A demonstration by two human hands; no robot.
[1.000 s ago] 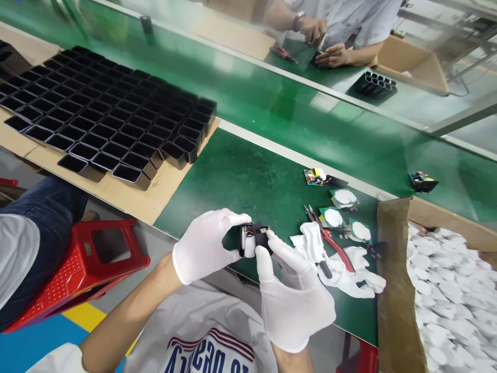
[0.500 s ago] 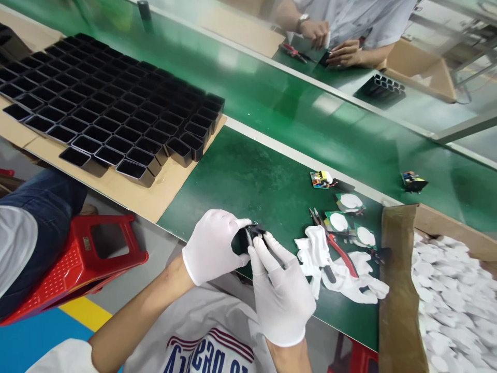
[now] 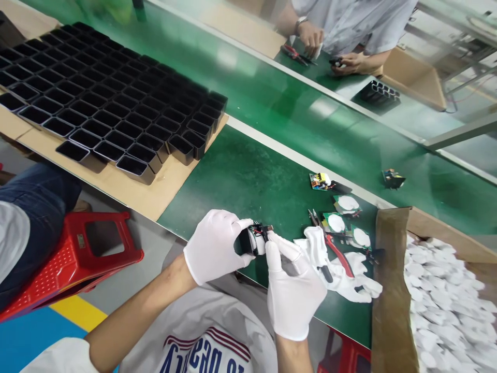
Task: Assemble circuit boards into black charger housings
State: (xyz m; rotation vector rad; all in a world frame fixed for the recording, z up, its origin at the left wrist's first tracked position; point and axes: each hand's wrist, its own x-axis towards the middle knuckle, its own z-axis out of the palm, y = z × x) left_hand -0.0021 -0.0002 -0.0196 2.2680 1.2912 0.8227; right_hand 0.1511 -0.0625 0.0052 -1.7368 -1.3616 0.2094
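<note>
My left hand [image 3: 215, 247], in a white glove, is closed around a small black plastic case [image 3: 244, 239]. From the case's right end juts a circuit board [image 3: 257, 241] with a white pad and thin red wires. My right hand [image 3: 293, 287], gloved too, pinches a small black end piece [image 3: 267, 231] at the board's outer end between thumb and fingers. To the right lie spare white gloves [image 3: 347, 277] and red-handled pliers [image 3: 339, 254]. Several green circuit boards with white pads [image 3: 334, 223] sit behind them.
Rows of black open cases [image 3: 116, 103] stand on cardboard [image 3: 163, 191] at left. A carton [image 3: 391, 290] of white pads is at right. Another board [image 3: 393, 178] lies on the green belt [image 3: 330, 114]. Across it, a co-worker's hands [image 3: 351, 63] hold a dark part. A red stool [image 3: 70, 259] stands at lower left.
My right hand has shifted right, and the board with its white pad and wires now shows outside the case. The loose board on the belt has moved left. The co-worker's hands have separated.
</note>
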